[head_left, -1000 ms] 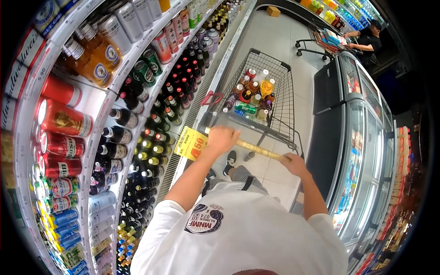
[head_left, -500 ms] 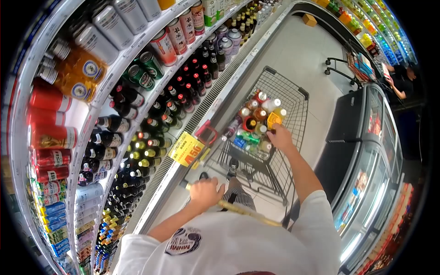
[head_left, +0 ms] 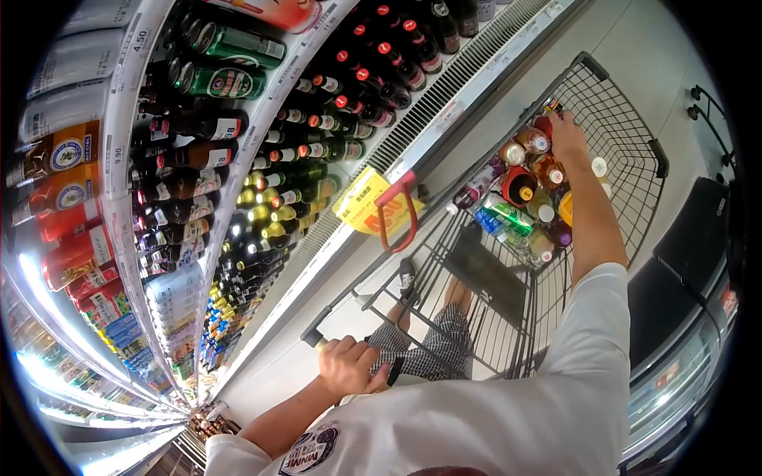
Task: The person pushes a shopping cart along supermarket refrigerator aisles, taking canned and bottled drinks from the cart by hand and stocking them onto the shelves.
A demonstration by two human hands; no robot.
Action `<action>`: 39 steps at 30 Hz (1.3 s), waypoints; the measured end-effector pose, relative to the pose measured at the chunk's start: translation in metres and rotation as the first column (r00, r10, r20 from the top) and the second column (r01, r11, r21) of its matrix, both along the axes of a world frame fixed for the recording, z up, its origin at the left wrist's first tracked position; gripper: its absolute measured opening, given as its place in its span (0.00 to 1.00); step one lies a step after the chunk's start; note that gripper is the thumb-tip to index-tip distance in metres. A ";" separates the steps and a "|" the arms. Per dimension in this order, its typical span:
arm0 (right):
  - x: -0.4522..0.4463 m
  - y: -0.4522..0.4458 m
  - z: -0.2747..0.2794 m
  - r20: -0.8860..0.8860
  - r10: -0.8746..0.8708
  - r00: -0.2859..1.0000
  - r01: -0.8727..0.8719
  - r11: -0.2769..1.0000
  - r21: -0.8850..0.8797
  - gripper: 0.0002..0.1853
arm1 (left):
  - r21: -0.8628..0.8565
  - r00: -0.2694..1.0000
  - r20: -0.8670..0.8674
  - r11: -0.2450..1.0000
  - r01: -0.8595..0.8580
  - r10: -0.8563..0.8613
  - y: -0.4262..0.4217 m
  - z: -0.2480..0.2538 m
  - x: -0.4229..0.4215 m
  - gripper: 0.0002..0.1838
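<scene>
My left hand is closed around the handle of the wire shopping cart, low in the view. My right hand reaches into the far part of the cart, its fingers bent at a small dark and red item that is mostly hidden. Several bottles stand close together in the cart beside that hand. Among them are a green bottle, a black-capped bottle and a white-capped bottle.
Shelves of beer bottles and cans curve along the left. A yellow price sign and a red loop stick out at the shelf edge near the cart. A black freezer stands at the right.
My right hand has moved from the orange bottle to the far left part of the pile. The view has turned and come closer to the cart. My left hand stays on the handle.
</scene>
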State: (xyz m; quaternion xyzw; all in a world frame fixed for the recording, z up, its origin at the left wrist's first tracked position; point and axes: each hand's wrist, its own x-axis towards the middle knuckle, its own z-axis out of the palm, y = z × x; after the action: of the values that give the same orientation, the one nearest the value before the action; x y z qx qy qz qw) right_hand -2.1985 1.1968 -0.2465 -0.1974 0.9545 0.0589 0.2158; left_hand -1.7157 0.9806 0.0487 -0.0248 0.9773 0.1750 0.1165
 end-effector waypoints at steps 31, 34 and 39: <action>0.472 -0.013 0.481 0.372 0.320 0.871 0.463 -0.288 -0.838 0.46 | 0.926 0.951 0.245 -0.243 -0.287 -0.191 -0.017 0.114 0.124 0.37; 0.510 -0.062 0.471 0.448 0.427 0.786 0.565 -0.199 -0.801 0.39 | 0.994 0.962 0.088 -0.044 -0.103 -0.260 -0.022 0.142 0.168 0.41; 0.559 -0.135 0.464 0.457 0.459 0.762 0.568 -0.134 -0.812 0.32 | 1.000 0.992 0.029 -0.005 -0.029 0.126 -0.037 0.135 0.239 0.41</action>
State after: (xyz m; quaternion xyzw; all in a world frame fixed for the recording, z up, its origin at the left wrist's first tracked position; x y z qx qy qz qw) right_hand -1.6394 1.0617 0.2178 -0.2472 0.5167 -0.7621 0.3018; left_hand -1.4769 0.9437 0.1836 0.0170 0.5675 0.8213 0.0563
